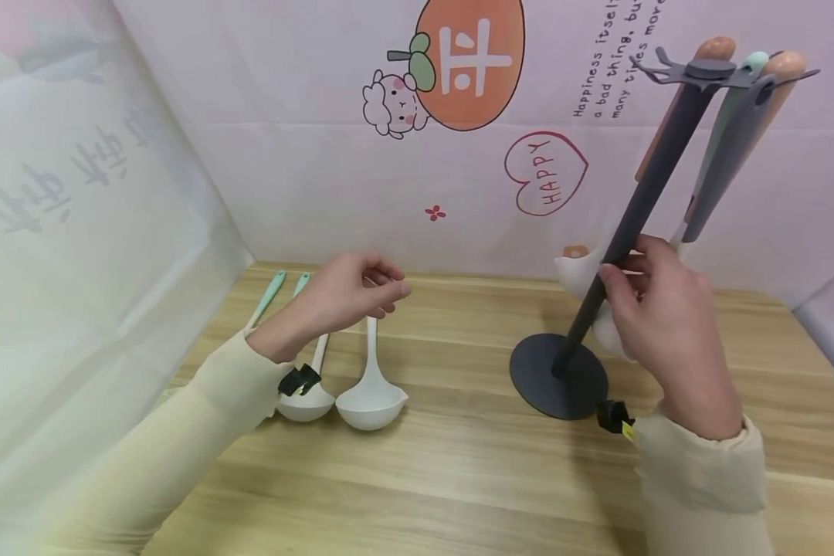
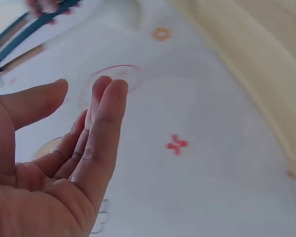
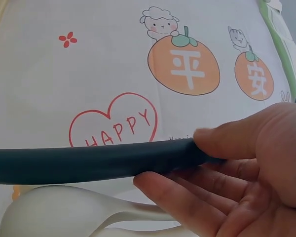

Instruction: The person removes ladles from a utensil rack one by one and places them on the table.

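Observation:
My right hand [image 1: 667, 316] grips the dark grey pole of a utensil stand [image 1: 632, 208], thumb on one side and fingers on the other. In the right wrist view the pole [image 3: 89, 165] crosses between thumb and fingers, and a white ladle bowl [image 3: 49, 212] shows just below it. Several utensils hang from the stand's hooked top [image 1: 709, 71]; one has a green handle [image 1: 719, 131]. My left hand [image 1: 350, 289] is raised above the handle of a white ladle [image 1: 371, 405], fingers loosely bent. Nothing lies between its thumb and fingers [image 2: 106, 123] in the left wrist view.
Left of that ladle lies another white ladle [image 1: 306, 405], partly covered by my left sleeve. A second green handle [image 1: 271, 293] lies further left. The stand's round base [image 1: 538, 378] rests on the wooden table [image 1: 452, 479]. A printed cloth [image 1: 306, 185] hangs behind.

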The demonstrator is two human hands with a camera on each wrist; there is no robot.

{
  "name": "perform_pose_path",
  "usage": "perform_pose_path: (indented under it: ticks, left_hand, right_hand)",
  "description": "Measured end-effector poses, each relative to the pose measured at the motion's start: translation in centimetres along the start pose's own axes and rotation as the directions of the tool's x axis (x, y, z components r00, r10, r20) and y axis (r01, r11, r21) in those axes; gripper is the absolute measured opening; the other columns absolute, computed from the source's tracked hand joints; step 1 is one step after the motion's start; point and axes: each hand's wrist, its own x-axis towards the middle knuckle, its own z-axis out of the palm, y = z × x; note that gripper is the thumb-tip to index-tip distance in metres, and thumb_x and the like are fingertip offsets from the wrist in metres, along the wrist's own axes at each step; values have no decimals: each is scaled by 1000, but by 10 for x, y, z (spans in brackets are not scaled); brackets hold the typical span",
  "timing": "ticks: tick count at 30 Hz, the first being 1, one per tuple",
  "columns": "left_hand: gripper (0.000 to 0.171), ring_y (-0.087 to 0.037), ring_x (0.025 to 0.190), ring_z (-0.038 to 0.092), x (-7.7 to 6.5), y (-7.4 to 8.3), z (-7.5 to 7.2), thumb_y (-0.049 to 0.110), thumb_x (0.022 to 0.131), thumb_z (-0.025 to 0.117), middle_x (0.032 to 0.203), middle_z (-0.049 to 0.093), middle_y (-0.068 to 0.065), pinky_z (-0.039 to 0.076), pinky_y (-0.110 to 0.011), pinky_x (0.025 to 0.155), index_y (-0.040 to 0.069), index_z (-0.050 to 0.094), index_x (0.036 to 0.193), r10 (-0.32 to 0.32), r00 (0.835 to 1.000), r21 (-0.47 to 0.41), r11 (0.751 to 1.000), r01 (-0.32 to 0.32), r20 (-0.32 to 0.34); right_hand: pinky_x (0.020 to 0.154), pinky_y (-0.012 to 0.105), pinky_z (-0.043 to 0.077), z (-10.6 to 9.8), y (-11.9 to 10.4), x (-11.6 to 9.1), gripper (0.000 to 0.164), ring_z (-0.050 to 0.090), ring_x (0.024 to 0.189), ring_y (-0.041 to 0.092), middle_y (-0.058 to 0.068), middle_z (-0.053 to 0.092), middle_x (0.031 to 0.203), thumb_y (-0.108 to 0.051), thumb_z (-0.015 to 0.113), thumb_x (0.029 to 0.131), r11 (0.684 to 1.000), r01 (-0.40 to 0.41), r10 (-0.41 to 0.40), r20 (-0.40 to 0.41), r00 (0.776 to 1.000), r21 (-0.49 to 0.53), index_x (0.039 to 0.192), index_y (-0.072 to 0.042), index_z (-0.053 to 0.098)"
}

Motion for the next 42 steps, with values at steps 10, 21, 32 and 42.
perform_pose_path:
  ticks: [10,21,32,42]
  left_hand:
    - [23,-20,93,77,-17,35,15,28,101,73,109,76,-6,67,-32,84,13,71,119,105,988,-170,978,-123,-113]
    - [20,-25,91,77,-18,60,55,14,100,73,108,75,-12,68,-34,82,4,72,117,257,953,-367,881,-300,-161]
    - [21,-17,89,76,-9,65,86,9,100,71,110,74,-17,68,-37,85,0,71,119,317,915,-446,801,-399,-249]
    - [32,-15,103,74,-2,73,119,9,100,72,118,77,-15,65,-32,88,4,67,131,352,830,-427,731,-532,-433]
  right_hand:
    - [71,-11,33,17,-3,1,31,81,86,31,28,78,107,-11,74,96,998,52,-44,-236,971,28,123,4,71]
    - [69,-6,36,17,1,0,28,43,69,-36,27,79,105,-11,71,98,998,46,-34,-234,972,45,120,7,69]
    - [77,-8,38,10,5,-1,34,78,98,20,23,77,118,-19,63,105,997,39,-34,-81,996,60,131,3,61]
    - [83,-7,40,5,8,1,32,76,100,20,19,76,117,-16,62,106,989,114,-117,29,993,91,134,0,59]
